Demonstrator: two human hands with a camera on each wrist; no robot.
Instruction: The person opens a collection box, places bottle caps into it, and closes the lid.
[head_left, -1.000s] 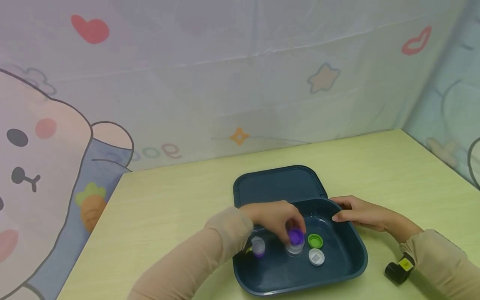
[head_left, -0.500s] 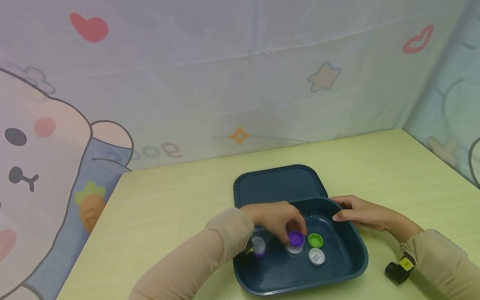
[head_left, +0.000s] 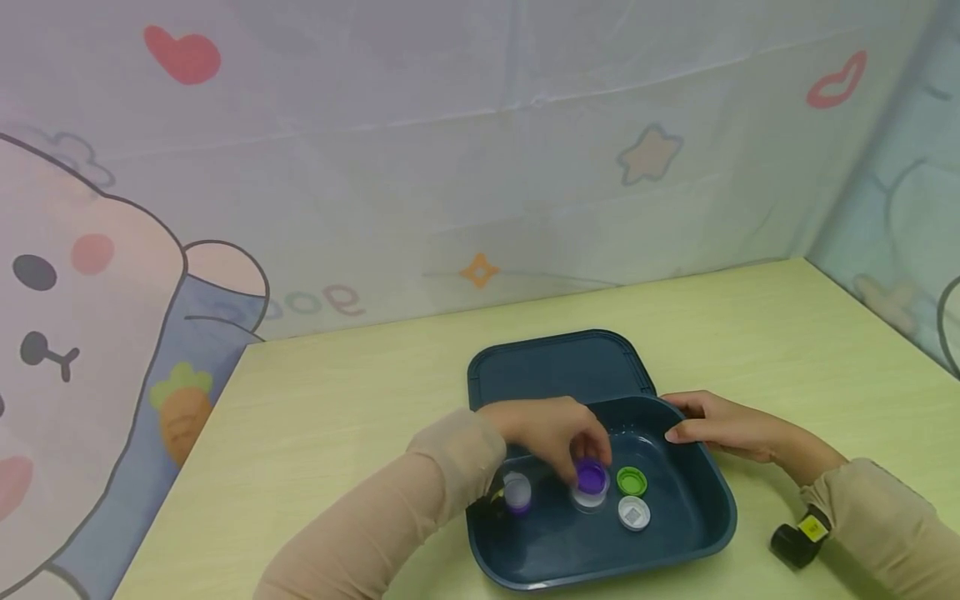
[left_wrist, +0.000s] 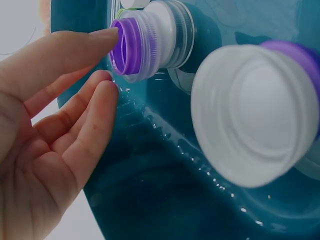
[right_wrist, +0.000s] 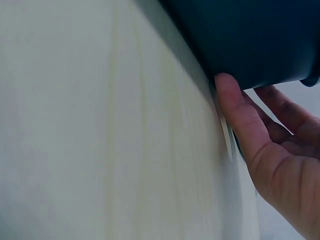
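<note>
My left hand [head_left: 551, 429] reaches into a dark blue plastic box [head_left: 675, 546]. Its thumb and fingertips pinch a purple bottle cap [head_left: 592, 477], which sits on top of a stack of clear and white caps [left_wrist: 166, 30] standing on the box floor. Left of that hand, a whitish translucent cap [head_left: 517, 490] with a purple one beneath it stands by itself; the left wrist view shows this pair large in the foreground. A green cap [head_left: 632, 481] and a white cap [head_left: 634, 512] lie to the right. My right hand [head_left: 738, 429] holds the box's far right corner, thumb over the rim.
A dark blue lid [head_left: 558, 367] lies flat behind the box on the pale yellow table [head_left: 360, 392]. Near the right sleeve is a small black object with a yellow label [head_left: 798, 542]. A printed cloth [head_left: 375, 192] hangs behind the table.
The left hand and the purple cap shift only very slightly over the stack. The right hand and the box stay in place.
</note>
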